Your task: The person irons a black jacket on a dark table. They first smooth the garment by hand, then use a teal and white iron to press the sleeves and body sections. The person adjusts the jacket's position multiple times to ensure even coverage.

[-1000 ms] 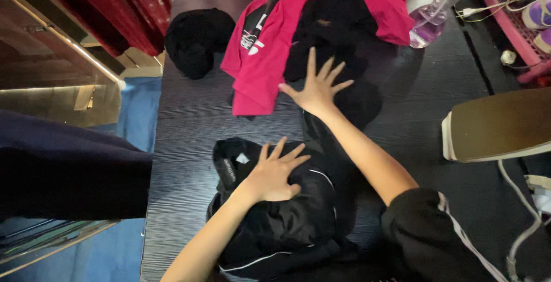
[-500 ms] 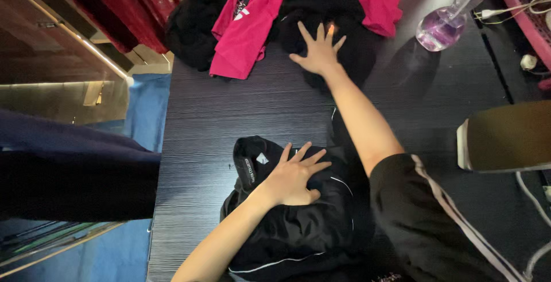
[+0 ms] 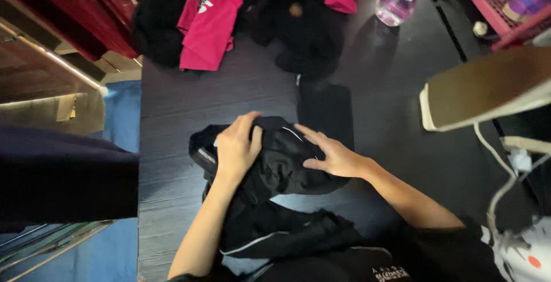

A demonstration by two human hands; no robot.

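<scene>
A black garment with thin white piping (image 3: 270, 173) lies crumpled on the dark table (image 3: 172, 104) in front of me. My left hand (image 3: 238, 147) grips its upper edge, fingers curled over the fabric. My right hand (image 3: 333, 156) rests flat on the garment's right side, fingers spread. Farther back lie a pink shirt (image 3: 209, 24) and a pile of black clothes (image 3: 304, 29).
A clear bottle with purple liquid (image 3: 396, 4) stands at the back right. A tan padded board (image 3: 488, 87) juts in from the right, with white cables (image 3: 505, 167) below it. Another black bundle (image 3: 158, 24) sits at the back left. Red curtain and blue floor lie left.
My right hand has drawn back from the far pile of clothes to the near black garment. My left hand has closed over the garment's top edge.
</scene>
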